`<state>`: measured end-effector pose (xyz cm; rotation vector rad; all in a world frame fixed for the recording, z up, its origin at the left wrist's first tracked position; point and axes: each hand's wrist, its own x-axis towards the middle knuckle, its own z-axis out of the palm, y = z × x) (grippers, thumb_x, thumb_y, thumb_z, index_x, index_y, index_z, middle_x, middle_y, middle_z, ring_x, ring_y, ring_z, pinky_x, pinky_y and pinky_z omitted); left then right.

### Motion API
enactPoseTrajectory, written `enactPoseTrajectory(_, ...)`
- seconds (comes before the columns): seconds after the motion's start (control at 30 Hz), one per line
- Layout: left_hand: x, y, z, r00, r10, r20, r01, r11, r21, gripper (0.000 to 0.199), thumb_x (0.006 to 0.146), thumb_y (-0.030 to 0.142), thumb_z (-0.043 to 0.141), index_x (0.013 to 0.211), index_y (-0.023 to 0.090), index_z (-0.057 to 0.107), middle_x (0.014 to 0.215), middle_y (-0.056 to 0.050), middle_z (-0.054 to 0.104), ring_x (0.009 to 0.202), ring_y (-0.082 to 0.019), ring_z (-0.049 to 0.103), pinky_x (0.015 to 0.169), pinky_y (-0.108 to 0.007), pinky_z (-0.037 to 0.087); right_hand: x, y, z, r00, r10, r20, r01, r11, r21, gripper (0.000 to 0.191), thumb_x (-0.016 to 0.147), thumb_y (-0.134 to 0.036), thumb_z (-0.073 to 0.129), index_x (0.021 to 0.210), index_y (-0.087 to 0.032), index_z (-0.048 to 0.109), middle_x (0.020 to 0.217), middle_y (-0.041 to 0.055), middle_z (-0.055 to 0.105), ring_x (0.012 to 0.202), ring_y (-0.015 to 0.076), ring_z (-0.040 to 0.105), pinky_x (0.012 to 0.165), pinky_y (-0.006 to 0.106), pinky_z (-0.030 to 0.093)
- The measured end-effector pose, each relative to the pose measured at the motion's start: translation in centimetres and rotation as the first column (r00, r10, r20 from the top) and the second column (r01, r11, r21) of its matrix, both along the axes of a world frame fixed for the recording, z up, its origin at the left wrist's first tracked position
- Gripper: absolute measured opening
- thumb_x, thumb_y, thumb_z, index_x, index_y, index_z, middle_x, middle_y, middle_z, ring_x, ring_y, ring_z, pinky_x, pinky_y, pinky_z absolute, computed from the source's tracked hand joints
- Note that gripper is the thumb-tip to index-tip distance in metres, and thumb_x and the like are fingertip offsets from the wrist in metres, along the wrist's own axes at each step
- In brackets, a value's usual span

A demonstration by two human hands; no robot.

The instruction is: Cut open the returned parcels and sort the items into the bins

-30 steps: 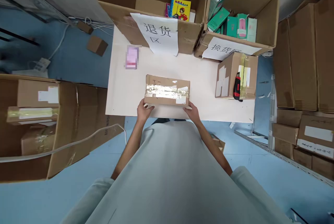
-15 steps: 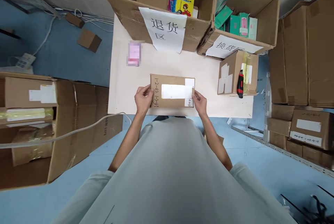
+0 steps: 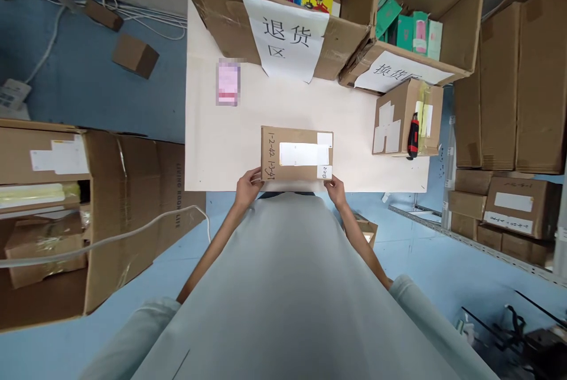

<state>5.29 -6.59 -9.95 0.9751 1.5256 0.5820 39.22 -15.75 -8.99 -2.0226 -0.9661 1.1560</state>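
Note:
A flat brown cardboard box (image 3: 271, 155) with white labels and handwritten numbers lies near the front edge of the white table (image 3: 212, 149). My left hand (image 3: 248, 186) grips its lower left corner, fingertips at the edge. At the lower right corner, my right hand (image 3: 335, 191) pinches the same box, part of the fingers hidden beneath it. A blurred pink packet (image 3: 228, 82) rests at the table's back left. On the right, a taped box (image 3: 394, 120) carries a red and black cutter (image 3: 413, 136).
Two large open cartons (image 3: 341, 49) (image 3: 456, 31) with paper signs stand along the back, holding books and green packages. Left of the table is an open carton (image 3: 106, 214) with parcels and a white cable (image 3: 146, 228). Shelved boxes (image 3: 509, 208) stand right.
Both my hands have slid down from the box's sides to its lower corners. The camera view has shifted slightly.

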Motion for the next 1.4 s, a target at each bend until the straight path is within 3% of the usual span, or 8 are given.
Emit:
enactPoseTrajectory(0.23, -0.3, 2.0, 1.0, 1.000, 0.021, 0.006, -0.021, 0.999, 0.031, 0.045, 0.074, 0.023, 0.086, 0.118, 0.019, 0.089, 0.125, -0.011, 0.088, 0.127, -0.036, 0.082, 0.126, -0.060, 0.060, -1.1, 0.8, 0.9, 0.995, -0.102, -0.020, 0.102, 0.994, 0.024, 0.047, 0.088, -0.057, 0.071, 0.111, -0.020, 0.088, 0.122, 0.0111, 0.090, 0.125, 0.0371, 0.082, 0.117, 0.054, 0.063)
enactPoseTrajectory(0.47, 0.9, 6.1, 5.2, 0.988, 0.037, 0.152, -0.075, 0.965, 0.252, 0.055, 0.087, 0.047, 0.092, 0.131, 0.013, 0.086, 0.133, -0.014, 0.086, 0.131, -0.036, 0.081, 0.125, -0.055, 0.061, 0.6, 4.9, 4.8, 0.973, -0.231, -0.016, 0.228, 0.943, 0.243, 0.067, 0.092, -0.064, 0.081, 0.139, -0.016, 0.085, 0.140, 0.0135, 0.085, 0.137, 0.0382, 0.078, 0.124, 0.057, 0.060)
enactPoseTrajectory(0.67, 2.1, 8.9, 5.3, 0.999, -0.032, -0.028, 0.037, 0.978, 0.204, 0.042, 0.084, 0.037, 0.094, 0.120, 0.015, 0.088, 0.123, -0.013, 0.088, 0.122, -0.037, 0.084, 0.122, -0.058, 0.062, 2.6, 8.3, 5.7, 0.987, -0.097, 0.125, 0.082, 0.990, 0.114, 0.049, 0.089, -0.060, 0.086, 0.117, -0.020, 0.091, 0.123, 0.0123, 0.090, 0.121, 0.0406, 0.083, 0.118, 0.060, 0.063)
enactPoseTrajectory(0.8, 1.2, 7.7, 4.6, 0.999, -0.021, 0.033, 0.016, 0.987, 0.162, 0.053, 0.086, 0.041, 0.093, 0.131, 0.015, 0.083, 0.142, -0.018, 0.082, 0.133, -0.036, 0.079, 0.121, -0.054, 0.063, 2.3, 7.4, 5.0, 0.994, -0.043, 0.104, 0.033, 0.995, 0.096, 0.058, 0.092, -0.070, 0.080, 0.124, -0.021, 0.087, 0.133, 0.0134, 0.087, 0.118, 0.0363, 0.083, 0.112, 0.054, 0.065)
enactPoseTrajectory(0.97, 1.2, 5.2, 5.0, 0.992, 0.117, -0.044, -0.110, 0.983, 0.145, 0.063, 0.093, 0.047, 0.088, 0.147, 0.017, 0.075, 0.166, -0.021, 0.067, 0.146, -0.039, 0.071, 0.120, -0.054, 0.063, 1.2, 6.3, 4.5, 0.999, -0.026, 0.043, 0.022, 0.996, 0.082, 0.068, 0.096, -0.078, 0.072, 0.133, -0.022, 0.083, 0.138, 0.0141, 0.085, 0.123, 0.0346, 0.079, 0.105, 0.048, 0.068)
enactPoseTrajectory(1.1, 3.0, 4.8, 6.0, 0.980, 0.164, -0.110, -0.136, 0.964, 0.227, 0.063, 0.097, 0.045, 0.085, 0.152, 0.018, 0.072, 0.161, -0.020, 0.070, 0.153, -0.037, 0.066, 0.128, -0.052, 0.056, 1.6, 7.1, 4.0, 0.998, -0.057, 0.016, 0.056, 0.996, 0.066, 0.068, 0.096, -0.081, 0.071, 0.126, -0.021, 0.082, 0.135, 0.0165, 0.084, 0.127, 0.0351, 0.077, 0.106, 0.049, 0.068)
enactPoseTrajectory(1.23, 5.9, 4.5, 8.4, 0.965, 0.161, -0.207, -0.084, 0.938, 0.337, 0.056, 0.099, 0.046, 0.083, 0.146, 0.017, 0.076, 0.139, -0.016, 0.082, 0.144, -0.033, 0.073, 0.132, -0.052, 0.051, 4.1, 7.3, 2.7, 0.996, -0.066, -0.065, 0.071, 0.994, 0.082, 0.067, 0.091, -0.083, 0.074, 0.114, -0.020, 0.079, 0.125, 0.0178, 0.085, 0.124, 0.0342, 0.078, 0.112, 0.049, 0.065)
enactPoseTrajectory(1.4, 10.5, 2.7, 13.2, 0.982, 0.074, -0.172, 0.011, 0.895, 0.446, 0.051, 0.104, 0.050, 0.078, 0.146, 0.021, 0.075, 0.132, -0.010, 0.085, 0.137, -0.030, 0.077, 0.128, -0.050, 0.055, 8.8, 5.3, 1.0, 0.961, -0.184, -0.204, 0.196, 0.980, 0.040, 0.075, 0.084, -0.085, 0.078, 0.119, -0.019, 0.078, 0.128, 0.0170, 0.086, 0.125, 0.0333, 0.079, 0.114, 0.050, 0.064)
